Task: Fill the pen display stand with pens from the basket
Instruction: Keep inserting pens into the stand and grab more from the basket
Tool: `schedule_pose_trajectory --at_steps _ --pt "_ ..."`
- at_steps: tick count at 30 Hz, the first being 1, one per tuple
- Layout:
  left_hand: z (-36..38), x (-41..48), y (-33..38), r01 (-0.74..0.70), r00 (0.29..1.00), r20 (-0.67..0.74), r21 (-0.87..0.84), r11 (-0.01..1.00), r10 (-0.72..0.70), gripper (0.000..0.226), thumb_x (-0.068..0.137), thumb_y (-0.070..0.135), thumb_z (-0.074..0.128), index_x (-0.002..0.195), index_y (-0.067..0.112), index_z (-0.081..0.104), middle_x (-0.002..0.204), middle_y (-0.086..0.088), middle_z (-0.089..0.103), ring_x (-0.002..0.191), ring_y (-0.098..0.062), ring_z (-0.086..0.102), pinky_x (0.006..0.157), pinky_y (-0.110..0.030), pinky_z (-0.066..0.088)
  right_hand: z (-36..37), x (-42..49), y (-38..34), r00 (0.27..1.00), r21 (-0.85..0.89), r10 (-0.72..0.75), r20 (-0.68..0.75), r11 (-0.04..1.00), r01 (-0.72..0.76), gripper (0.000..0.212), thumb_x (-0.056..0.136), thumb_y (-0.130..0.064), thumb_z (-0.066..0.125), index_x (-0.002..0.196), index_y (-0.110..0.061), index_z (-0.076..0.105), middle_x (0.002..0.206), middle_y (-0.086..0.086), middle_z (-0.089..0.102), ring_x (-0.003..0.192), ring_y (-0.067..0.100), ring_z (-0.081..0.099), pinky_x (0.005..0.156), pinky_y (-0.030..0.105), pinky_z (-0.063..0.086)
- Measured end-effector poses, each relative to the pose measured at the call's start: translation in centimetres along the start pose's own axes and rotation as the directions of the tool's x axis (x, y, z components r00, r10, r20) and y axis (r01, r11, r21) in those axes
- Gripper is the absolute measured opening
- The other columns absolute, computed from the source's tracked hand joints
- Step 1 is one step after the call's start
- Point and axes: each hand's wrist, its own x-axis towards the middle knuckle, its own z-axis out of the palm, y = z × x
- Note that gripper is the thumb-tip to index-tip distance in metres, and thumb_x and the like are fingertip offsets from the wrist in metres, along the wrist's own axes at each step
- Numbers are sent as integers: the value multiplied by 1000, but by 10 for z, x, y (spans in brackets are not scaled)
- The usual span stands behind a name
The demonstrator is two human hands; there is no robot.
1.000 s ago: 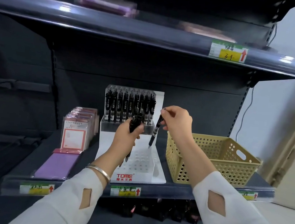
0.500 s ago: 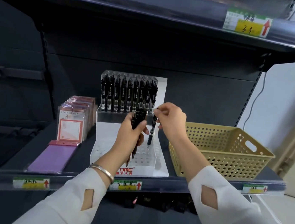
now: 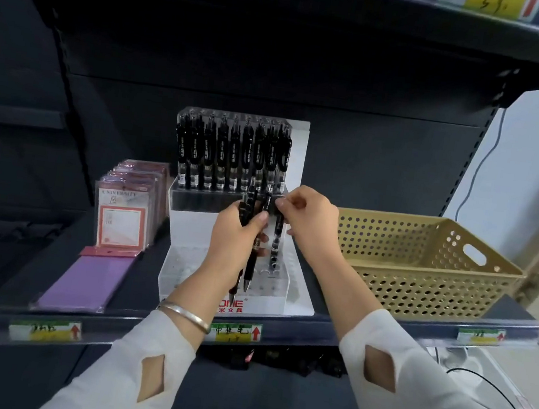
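A white stepped pen display stand (image 3: 297,296) stands in the middle of the shelf. Its upper tier holds a full row of black pens (image 3: 230,155); the lower tier has rows of holes. My left hand (image 3: 235,237) grips a small bunch of black pens (image 3: 246,269) over the lower tier, tips down. My right hand (image 3: 309,224) pinches the top of a single black pen (image 3: 276,239) that stands upright with its tip in a hole at the lower tier's right side. The tan perforated basket (image 3: 423,270) sits right of the stand; its inside is hidden.
Packs of card holders (image 3: 124,213) and a purple pack (image 3: 82,280) lie left of the stand. The shelf's front rail (image 3: 313,332) carries price labels. Another shelf (image 3: 353,7) overhangs above. A white wall and a black cable (image 3: 508,403) are at the right.
The view has closed in on the shelf. My right hand has lowered the single pen from above the stand down into a hole in the lower tier. My left hand keeps its bunch.
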Motion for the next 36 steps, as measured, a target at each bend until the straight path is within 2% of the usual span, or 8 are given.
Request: schedule_pose_trajectory --at_steps 4,7,13,19,23,26,29,36 --pt "1 5 -2 -3 1000 19 34 999 3 10 93 11 53 97 17 59 86 -4 63 72 -20 64 69 -45 58 4 1 4 1000 70 2 -15 998 -1 11 89 -23 62 80 -15 63 71 -7 61 76 21 64 71 46 56" --pt "3 7 -5 -18 1000 18 78 997 17 16 93 12 53 90 26 60 91 -6 67 86 -27 66 78 -50 55 5 0 7 999 104 -17 -29 994 20 11 90 -21 61 85 -12 65 73 -4 63 78 21 64 73 45 56" --pt "2 11 0 -6 999 33 72 997 3 14 93 12 54 90 23 61 91 -5 69 89 -28 67 85 -52 52 9 -1 8 999 101 -37 -26 994 40 8 90 -21 60 86 -16 66 70 -11 59 79 19 64 73 43 57" --pt "-3 18 6 3 996 94 6 1000 -4 12 94 13 53 90 20 61 84 -3 70 72 -19 69 78 -45 57 6 0 10 996 24 -78 -34 997 79 15 92 -24 58 90 -13 68 76 -3 64 77 20 63 69 44 56" --pt "-5 20 10 -27 992 120 -10 1000 28 13 94 13 52 89 21 61 81 0 70 65 -14 68 62 -26 57 0 2 5 986 -80 -130 -101 989 122 21 95 -26 52 94 -13 68 85 -1 63 77 15 58 63 22 43" --pt "-3 19 12 -51 988 148 -12 999 53 14 95 10 51 91 20 60 83 -1 69 69 -16 68 57 -21 56 -4 3 -10 985 46 -117 -123 991 124 19 95 -26 50 92 -17 67 77 -9 60 66 5 56 57 12 38" --pt "-2 18 14 -124 977 171 -10 992 124 16 94 7 52 92 20 60 83 2 68 66 -4 67 55 -12 49 -4 2 -22 997 231 -58 -43 971 66 10 92 -23 57 93 -19 66 81 -7 63 59 5 57 50 9 42" --pt "-9 18 15 -215 957 214 69 974 196 15 92 12 55 88 26 60 87 4 69 80 -13 68 70 -22 54 -11 4 -27 1000 395 -11 -12 919 15 9 90 -18 62 82 -17 67 62 -4 58 46 2 50 44 14 39"
